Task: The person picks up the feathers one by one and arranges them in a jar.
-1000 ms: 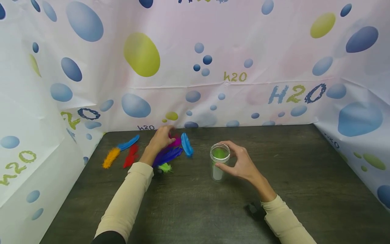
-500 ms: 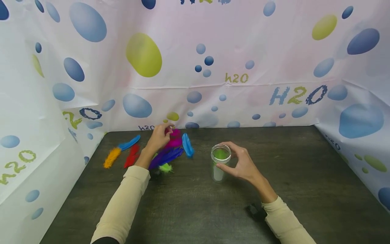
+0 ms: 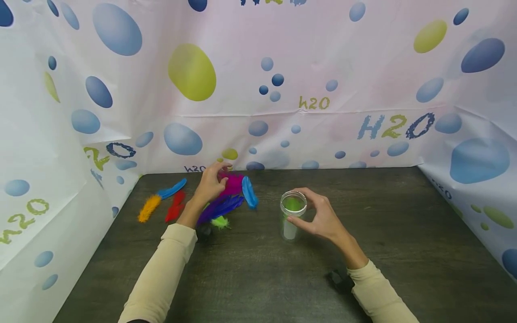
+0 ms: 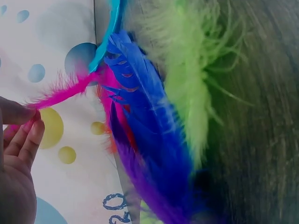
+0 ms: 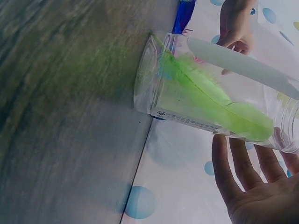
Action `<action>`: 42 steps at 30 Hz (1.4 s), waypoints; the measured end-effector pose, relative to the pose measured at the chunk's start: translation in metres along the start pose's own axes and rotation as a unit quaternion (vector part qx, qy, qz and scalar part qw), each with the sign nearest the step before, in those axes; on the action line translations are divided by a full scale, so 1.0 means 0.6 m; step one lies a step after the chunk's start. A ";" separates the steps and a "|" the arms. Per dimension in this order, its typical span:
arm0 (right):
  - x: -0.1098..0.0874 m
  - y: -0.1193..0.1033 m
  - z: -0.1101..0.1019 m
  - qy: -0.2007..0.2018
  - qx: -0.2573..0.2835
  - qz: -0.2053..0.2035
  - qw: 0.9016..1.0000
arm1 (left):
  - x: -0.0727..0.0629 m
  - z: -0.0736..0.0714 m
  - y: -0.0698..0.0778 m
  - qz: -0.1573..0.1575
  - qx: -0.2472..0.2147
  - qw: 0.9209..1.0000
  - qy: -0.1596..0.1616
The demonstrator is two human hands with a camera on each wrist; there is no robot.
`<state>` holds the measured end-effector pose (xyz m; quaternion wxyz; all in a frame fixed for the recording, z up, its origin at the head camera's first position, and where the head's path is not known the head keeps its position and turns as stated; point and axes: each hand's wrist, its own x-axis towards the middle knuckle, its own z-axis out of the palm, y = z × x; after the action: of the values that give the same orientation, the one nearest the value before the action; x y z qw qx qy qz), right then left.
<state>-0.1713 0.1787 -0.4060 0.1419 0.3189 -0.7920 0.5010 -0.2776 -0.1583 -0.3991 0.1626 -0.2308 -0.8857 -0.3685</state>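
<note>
My left hand (image 3: 211,184) is over the far side of a feather pile. In the left wrist view its thumb and fingers pinch the tip of a magenta feather (image 4: 65,94), which slants up from the pile. Beside it lie a blue feather (image 4: 149,107), a purple feather (image 4: 133,170) and a fluffy light green feather (image 4: 187,79). My right hand (image 3: 323,220) holds a clear jar (image 3: 289,231) near its uncapped top, fingers on one side and thumb on the other. Through the jar wall a bright green feather (image 5: 210,95) shows inside; the jar stands upright on the table.
A light blue feather (image 3: 249,193) lies right of the pile. To the left are an orange feather (image 3: 148,208), a red feather (image 3: 175,206) and another blue feather (image 3: 171,189). The dark wooden table (image 3: 258,278) meets a bubble-printed backdrop (image 3: 242,89) behind.
My left hand has drawn slightly back and left, its fingertips lifting at the magenta feathers, more of which now show. My right hand and the jar have stayed in place.
</note>
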 end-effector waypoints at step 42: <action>0.001 0.004 -0.001 -0.001 0.011 -0.011 1.000 | 0.019 -0.024 0.119 -0.071 -0.333 0.934 0.102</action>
<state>-0.1733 0.1796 -0.4075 0.1431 0.3298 -0.7832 0.5073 -0.2477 -0.1213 -0.3430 0.1397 -0.1696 -0.7044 -0.6749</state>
